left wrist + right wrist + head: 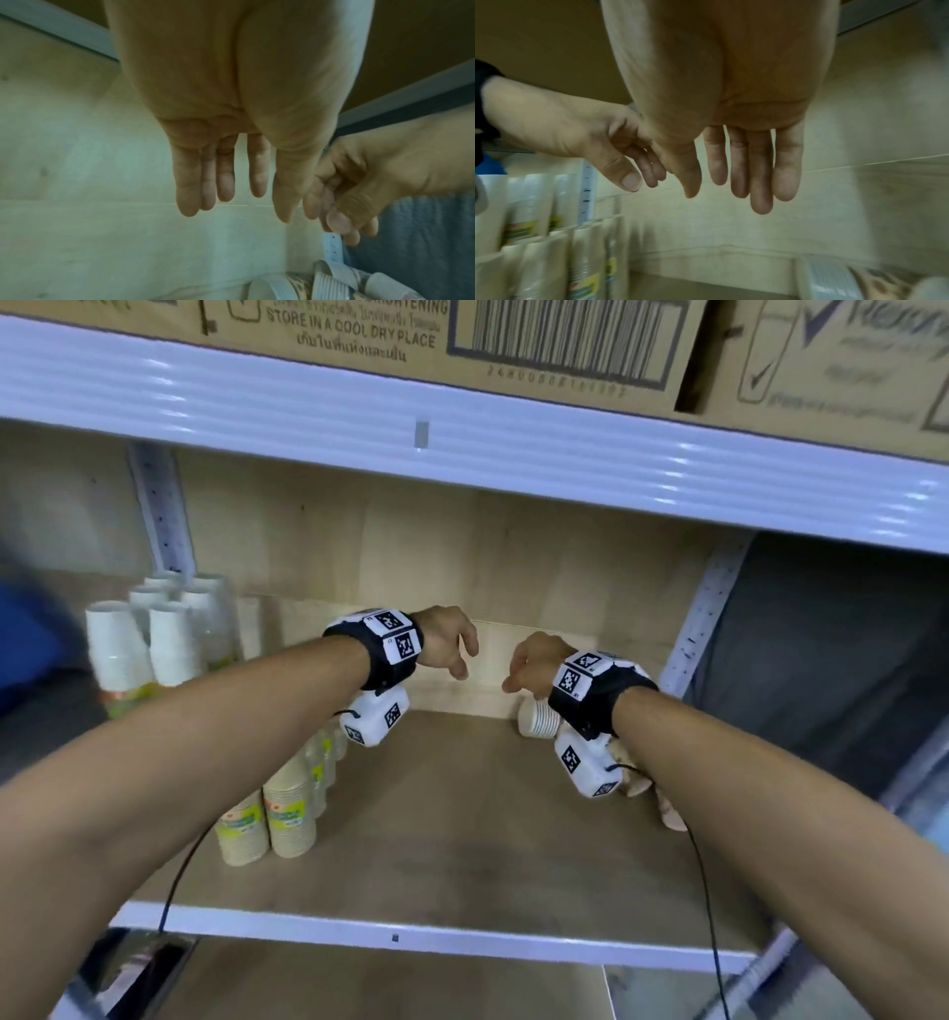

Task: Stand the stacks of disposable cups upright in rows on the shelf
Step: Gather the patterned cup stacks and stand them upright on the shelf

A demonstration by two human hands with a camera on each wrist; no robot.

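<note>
Several wrapped stacks of disposable cups stand upright in rows at the shelf's left: white ones [169,642] at the back, brown ones [290,814] in front. Other stacks lie on their sides at the right, a white one [536,719] near the back wall and brown ones [667,806] partly hidden under my right forearm. My left hand [454,642] hovers in mid-shelf, fingers straight and empty [223,178]. My right hand [529,667] hangs just right of it, above the lying white stack [829,282], fingers relaxed and holding nothing.
The wooden shelf board [436,839] has a white front edge [395,937]. A white upper shelf [462,439] carries cardboard boxes [513,341] close overhead. Perforated metal uprights [162,516] stand at both back corners. Cables hang from both wrist cameras.
</note>
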